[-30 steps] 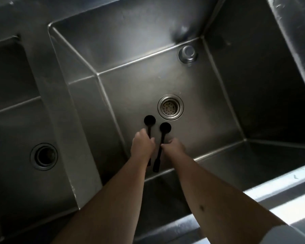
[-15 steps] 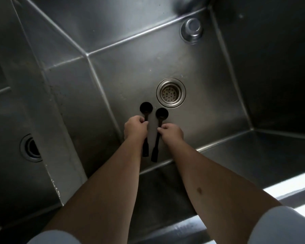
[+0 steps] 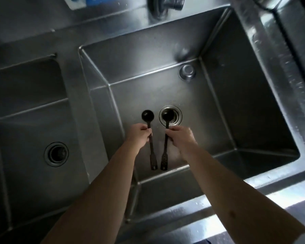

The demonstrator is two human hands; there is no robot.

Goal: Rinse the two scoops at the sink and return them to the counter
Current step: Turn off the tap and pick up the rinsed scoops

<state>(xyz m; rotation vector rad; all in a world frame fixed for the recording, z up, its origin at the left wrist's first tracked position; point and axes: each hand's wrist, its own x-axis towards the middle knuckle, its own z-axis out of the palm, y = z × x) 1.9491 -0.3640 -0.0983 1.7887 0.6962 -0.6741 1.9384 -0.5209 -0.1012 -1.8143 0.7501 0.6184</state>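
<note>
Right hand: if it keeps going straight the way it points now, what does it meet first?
Probably the drain. The right hand points away from the person, and its scoop already overlaps the drain in this view. Height above the sink floor is unclear, so it may pass over toward the back wall.

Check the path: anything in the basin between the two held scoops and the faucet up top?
Nothing visible. The left hand grips the left scoop and the right hand grips the right scoop over the drain. The basin toward the faucet holds only a round metal cap on the floor, off to the right.
</note>
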